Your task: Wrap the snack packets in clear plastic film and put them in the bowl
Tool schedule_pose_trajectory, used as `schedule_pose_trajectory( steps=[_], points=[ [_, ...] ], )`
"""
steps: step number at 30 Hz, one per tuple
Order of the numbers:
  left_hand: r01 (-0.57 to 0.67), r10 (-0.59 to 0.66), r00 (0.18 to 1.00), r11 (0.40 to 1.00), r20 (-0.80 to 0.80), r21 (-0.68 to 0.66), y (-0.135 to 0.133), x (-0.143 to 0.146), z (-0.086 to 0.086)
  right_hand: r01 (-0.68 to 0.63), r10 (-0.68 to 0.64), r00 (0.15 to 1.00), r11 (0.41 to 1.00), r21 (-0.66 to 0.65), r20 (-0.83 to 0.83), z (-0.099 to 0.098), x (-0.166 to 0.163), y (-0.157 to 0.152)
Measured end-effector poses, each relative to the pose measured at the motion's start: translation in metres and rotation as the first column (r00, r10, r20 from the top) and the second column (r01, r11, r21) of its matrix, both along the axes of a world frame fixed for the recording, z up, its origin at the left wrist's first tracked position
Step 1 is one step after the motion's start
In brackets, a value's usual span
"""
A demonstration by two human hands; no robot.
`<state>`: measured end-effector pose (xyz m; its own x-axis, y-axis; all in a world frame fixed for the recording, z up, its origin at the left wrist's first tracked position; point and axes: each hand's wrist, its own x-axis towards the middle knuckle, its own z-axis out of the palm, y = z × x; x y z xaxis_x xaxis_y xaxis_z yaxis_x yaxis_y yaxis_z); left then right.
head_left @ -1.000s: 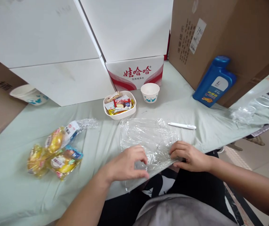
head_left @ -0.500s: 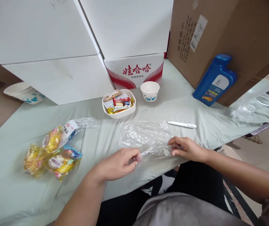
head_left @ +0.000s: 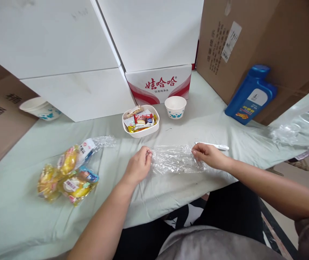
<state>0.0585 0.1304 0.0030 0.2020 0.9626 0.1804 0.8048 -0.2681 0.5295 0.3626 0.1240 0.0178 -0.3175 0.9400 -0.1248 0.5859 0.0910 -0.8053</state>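
A crinkled clear plastic bag (head_left: 174, 160) lies across the cloth in front of me. My left hand (head_left: 140, 162) pinches its left far corner between thumb and fingers. At the opposite corner my right hand (head_left: 208, 154) is closed on the bag's edge in the same way. Just behind my right hand, partly covered by it, is a white utility knife (head_left: 221, 147). Beyond the bag stand a white tray (head_left: 143, 133) filled with small wrapped snacks (head_left: 143, 120) and a white paper bowl (head_left: 175, 108) with a blue-green leaf print.
Several yellow packaged snacks (head_left: 71, 173) lie at the left. A blue bottle (head_left: 251, 95) leans on a brown carton (head_left: 232, 47) at the right. White boxes (head_left: 154, 32) form a wall behind. More paper bowls (head_left: 40, 108) sit back left, and crumpled clear plastic (head_left: 285, 133) lies far right.
Both hands have moved away from me, carrying the near edge of the plastic bag to its far side, so the bag now looks folded over and narrower. The view has shifted slightly left.
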Motion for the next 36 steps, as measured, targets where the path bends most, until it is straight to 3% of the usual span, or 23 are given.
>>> schedule_pose_trajectory(
  steps=[2, 4, 9, 12, 14, 17, 19, 27, 30, 32, 36],
  points=[
    [0.010, -0.004, 0.996, 0.998, -0.091, 0.059, 0.001, 0.005, -0.008, 0.019, -0.035, 0.992, 0.991, 0.132, 0.120, 0.003, -0.006, 0.020],
    [0.014, 0.009, 0.984, 0.992, -0.179, 0.123, 0.000, 0.009, -0.015, -0.023, -0.015, 0.975, 0.986, 0.167, 0.223, 0.006, -0.018, 0.038],
    [0.073, 0.022, 0.911, 0.974, -0.412, 0.215, -0.008, 0.021, -0.019, -0.190, 0.186, 0.938, 0.982, -0.015, 0.293, 0.010, -0.054, 0.062],
    [0.090, 0.046, 0.847, 0.970, -0.530, 0.228, -0.013, 0.028, -0.018, -0.253, 0.269, 0.943, 0.962, -0.104, 0.195, 0.013, -0.065, 0.069],
    [0.094, 0.053, 0.823, 0.969, -0.565, 0.228, -0.015, 0.031, -0.017, -0.271, 0.279, 0.960, 0.939, -0.210, 0.007, 0.015, -0.065, 0.074],
    [0.103, 0.039, 0.819, 0.972, -0.573, 0.213, -0.016, 0.033, -0.016, -0.262, 0.116, 0.930, 0.876, -0.406, -0.349, 0.014, -0.055, 0.083],
    [0.104, 0.031, 0.818, 0.974, -0.575, 0.202, -0.016, 0.033, -0.016, -0.196, -0.019, 0.906, 0.867, -0.458, -0.424, 0.012, -0.043, 0.088],
    [0.094, 0.037, 0.812, 0.977, -0.582, 0.193, -0.013, 0.032, -0.019, 0.166, -0.273, 0.905, 0.932, -0.322, -0.325, 0.025, 0.037, 0.112],
    [0.100, 0.043, 0.808, 0.973, -0.588, 0.210, -0.014, 0.032, -0.018, 0.220, -0.295, 0.922, 0.932, -0.289, -0.251, 0.027, 0.040, 0.111],
    [0.109, 0.040, 0.809, 0.970, -0.587, 0.215, -0.015, 0.032, -0.017, 0.187, -0.240, 0.954, 0.944, -0.273, -0.178, 0.024, 0.025, 0.105],
    [0.108, 0.035, 0.815, 0.971, -0.578, 0.212, -0.015, 0.031, -0.016, -0.041, 0.051, 0.998, 0.959, -0.280, 0.026, 0.017, -0.019, 0.091]
  ],
)
